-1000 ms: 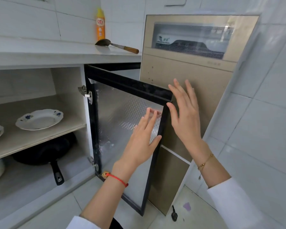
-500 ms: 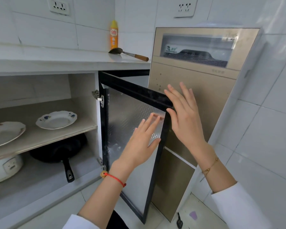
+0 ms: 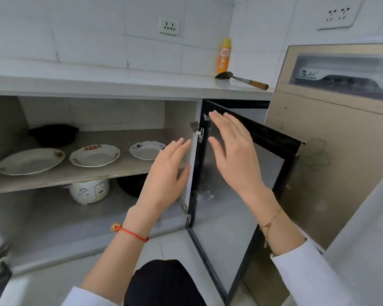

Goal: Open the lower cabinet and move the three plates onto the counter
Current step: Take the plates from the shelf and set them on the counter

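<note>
The lower cabinet stands open, its black-framed door swung out to the right. On the middle shelf lie three white plates in a row: a large one at the left, a red-patterned one in the middle, a small blue-flowered one at the right. My left hand is open, fingers apart, in front of the shelf's right end and partly covers the small plate's edge. My right hand is open in front of the door's inner face. Neither hand holds anything.
The white counter runs above the cabinet, with an orange bottle and a wooden-handled spatula at its right end. A black pot sits behind the plates. A rice cooker and a dark pan sit below. A gold appliance stands right.
The view has swung left, showing all three plates. Both hands have left the door's free edge and moved left toward the cabinet opening. The door stays open.
</note>
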Demonstrator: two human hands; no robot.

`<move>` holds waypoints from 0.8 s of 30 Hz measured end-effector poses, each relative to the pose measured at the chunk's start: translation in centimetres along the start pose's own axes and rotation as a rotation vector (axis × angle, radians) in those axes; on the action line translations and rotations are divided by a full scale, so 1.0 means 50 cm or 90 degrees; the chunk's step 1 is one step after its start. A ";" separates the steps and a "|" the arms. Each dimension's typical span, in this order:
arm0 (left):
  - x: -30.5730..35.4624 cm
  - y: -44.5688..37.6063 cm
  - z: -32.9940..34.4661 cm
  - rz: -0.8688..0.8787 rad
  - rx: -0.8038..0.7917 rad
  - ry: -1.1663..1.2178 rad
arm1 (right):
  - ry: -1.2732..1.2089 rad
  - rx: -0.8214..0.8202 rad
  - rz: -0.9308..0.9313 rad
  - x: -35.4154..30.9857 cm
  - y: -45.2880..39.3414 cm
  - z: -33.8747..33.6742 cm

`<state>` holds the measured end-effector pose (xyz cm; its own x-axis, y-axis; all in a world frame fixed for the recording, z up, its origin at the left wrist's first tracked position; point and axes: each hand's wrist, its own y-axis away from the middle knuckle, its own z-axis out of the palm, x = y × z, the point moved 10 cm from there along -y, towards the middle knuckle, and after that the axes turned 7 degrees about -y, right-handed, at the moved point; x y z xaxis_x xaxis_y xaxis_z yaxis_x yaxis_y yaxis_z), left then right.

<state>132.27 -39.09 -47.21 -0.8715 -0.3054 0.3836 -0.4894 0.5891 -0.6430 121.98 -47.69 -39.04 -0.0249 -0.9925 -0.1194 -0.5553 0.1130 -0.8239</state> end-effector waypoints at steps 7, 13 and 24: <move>-0.204 0.099 -0.224 -0.169 0.097 -0.151 | -0.204 -0.061 -0.009 -0.095 -0.034 0.183; -0.353 0.193 -0.375 -0.288 0.145 -0.251 | -0.324 -0.125 -0.044 -0.202 -0.060 0.365; -0.600 0.263 -0.471 -0.443 0.187 -0.296 | -0.442 -0.242 -0.064 -0.359 -0.130 0.677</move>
<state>152.67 -4.57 -51.56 -0.2661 -0.8334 0.4844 -0.8450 -0.0401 -0.5332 154.15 -29.07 -50.31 0.4947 -0.7273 -0.4758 -0.7762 -0.1233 -0.6184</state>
